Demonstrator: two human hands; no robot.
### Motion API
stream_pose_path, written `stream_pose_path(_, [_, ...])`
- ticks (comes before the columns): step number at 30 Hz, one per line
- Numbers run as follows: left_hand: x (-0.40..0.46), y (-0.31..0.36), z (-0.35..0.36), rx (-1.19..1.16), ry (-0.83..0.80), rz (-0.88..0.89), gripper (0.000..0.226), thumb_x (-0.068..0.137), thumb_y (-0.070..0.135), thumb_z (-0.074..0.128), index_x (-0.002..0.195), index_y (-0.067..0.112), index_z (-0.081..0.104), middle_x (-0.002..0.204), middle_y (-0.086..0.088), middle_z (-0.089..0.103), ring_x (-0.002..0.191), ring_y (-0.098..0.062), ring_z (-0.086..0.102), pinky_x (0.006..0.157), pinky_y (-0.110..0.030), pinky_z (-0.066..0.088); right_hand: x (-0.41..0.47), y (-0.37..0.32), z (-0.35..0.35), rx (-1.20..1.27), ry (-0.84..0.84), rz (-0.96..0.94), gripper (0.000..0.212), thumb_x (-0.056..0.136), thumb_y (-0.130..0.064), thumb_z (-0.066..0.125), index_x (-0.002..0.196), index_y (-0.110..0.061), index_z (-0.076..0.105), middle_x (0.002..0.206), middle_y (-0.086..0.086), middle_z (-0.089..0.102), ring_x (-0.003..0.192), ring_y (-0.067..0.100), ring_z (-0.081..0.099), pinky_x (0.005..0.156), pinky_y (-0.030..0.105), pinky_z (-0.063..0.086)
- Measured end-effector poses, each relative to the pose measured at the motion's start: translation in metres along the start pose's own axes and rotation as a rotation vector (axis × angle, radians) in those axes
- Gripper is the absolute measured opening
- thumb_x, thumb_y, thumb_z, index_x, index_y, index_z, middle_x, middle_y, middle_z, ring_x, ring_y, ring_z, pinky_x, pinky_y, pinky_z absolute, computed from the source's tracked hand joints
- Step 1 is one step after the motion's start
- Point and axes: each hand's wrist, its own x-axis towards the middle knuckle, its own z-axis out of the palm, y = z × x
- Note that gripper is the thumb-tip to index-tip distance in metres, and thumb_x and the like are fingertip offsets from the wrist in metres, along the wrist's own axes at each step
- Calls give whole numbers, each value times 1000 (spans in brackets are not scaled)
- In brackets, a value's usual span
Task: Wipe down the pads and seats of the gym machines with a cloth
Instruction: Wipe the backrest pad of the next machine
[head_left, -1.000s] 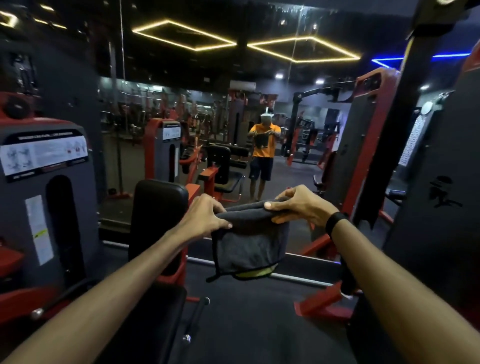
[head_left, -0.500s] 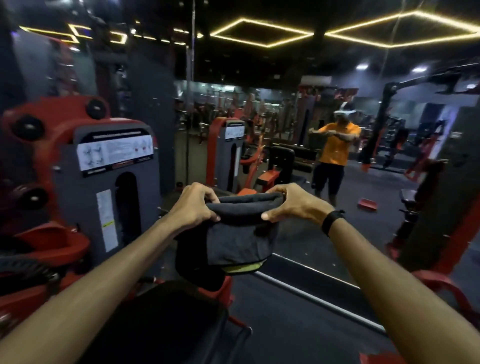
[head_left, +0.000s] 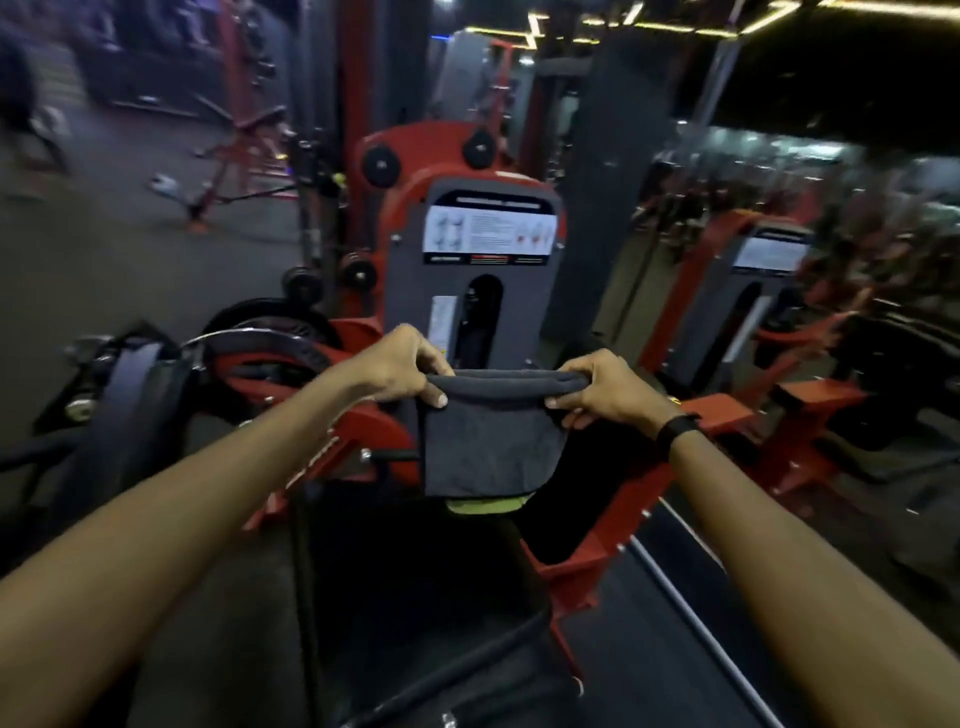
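Note:
A dark grey cloth with a yellow-green underside hangs folded in front of me. My left hand pinches its top left corner and my right hand, with a black band on the wrist, pinches its top right corner. Behind the cloth stands a red and grey gym machine with an instruction label on its weight-stack cover. Its dark seat lies below the cloth, barely visible in the dim light. A black pad on a lever arm stands at the left.
A mirror wall on the right reflects the same machine. Red frame beams run across the floor under my right arm. More red racks and benches stand at the far left across open dark floor.
My view has swung left, so the mirror with my reflection has slid off to the right and the red machine is now centred. Both hands keep hold of the cloth's top edge.

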Motion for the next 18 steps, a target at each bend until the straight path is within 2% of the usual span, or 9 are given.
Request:
stream_pose_path(2, [-10, -19, -7, 29, 39, -63, 26, 64, -6, 89, 80, 11, 79, 69, -1, 71, 60, -3, 57, 59, -21, 45, 26, 1, 21, 18, -117, -4, 12, 85, -4, 78, 93, -6, 70, 81, 17, 72, 63, 22, 73, 56, 27, 59])
stream_pose_path(4, [-19, -41, -12, 77, 85, -135, 28, 64, -8, 88, 87, 6, 79, 72, -6, 71, 57, -2, 55, 54, -19, 45, 48, 1, 46, 35, -233, -10, 15, 84, -2, 78, 83, -11, 67, 75, 14, 70, 61, 21, 71, 55, 26, 59])
stream_pose_path(6, [-26, -62, -14, 127, 88, -198, 30, 63, -7, 87, 83, 14, 80, 76, -8, 75, 60, -5, 59, 57, -24, 51, 66, 4, 68, 45, -294, -7, 19, 83, -1, 79, 78, -13, 65, 72, 12, 69, 63, 23, 71, 59, 30, 61])
stream_pose_path(8, [-30, -84, -18, 166, 106, -252, 33, 63, -6, 87, 75, 23, 77, 79, -6, 76, 69, -11, 65, 67, -32, 56, 84, 2, 92, 15, -339, -30, 18, 84, -1, 78, 80, -11, 65, 76, 16, 70, 66, 25, 71, 61, 30, 61])
stream_pose_path(11, [-32, -108, -19, 196, 224, -304, 25, 66, -9, 82, 76, 13, 77, 82, -5, 76, 79, -15, 68, 72, -32, 56, 115, 1, 121, -2, -308, -82, 12, 85, 0, 78, 86, -6, 67, 85, 24, 73, 69, 25, 71, 63, 30, 62])
stream_pose_path(14, [-30, -120, -19, 199, 421, -322, 33, 66, -14, 70, 69, 19, 70, 74, 1, 71, 76, -12, 65, 69, -32, 53, 142, -1, 141, -6, -226, -146, 10, 83, 0, 79, 89, -4, 72, 81, 17, 74, 71, 19, 68, 74, 35, 62])
stream_pose_path(16, [-29, -136, -17, 207, 505, -352, 31, 66, -11, 65, 71, 20, 68, 72, 9, 66, 76, -12, 64, 68, -29, 51, 155, 1, 157, -37, -193, -192, 11, 82, 0, 78, 86, -9, 72, 78, 10, 72, 76, 15, 64, 72, 28, 57])
stream_pose_path(18, [-31, -155, -9, 225, 459, -404, 32, 65, -6, 71, 75, 24, 65, 76, 12, 63, 80, -15, 65, 70, -28, 50, 161, 11, 174, -75, -209, -216, 18, 81, 1, 78, 90, -14, 72, 85, 7, 72, 84, 15, 63, 66, 21, 48])
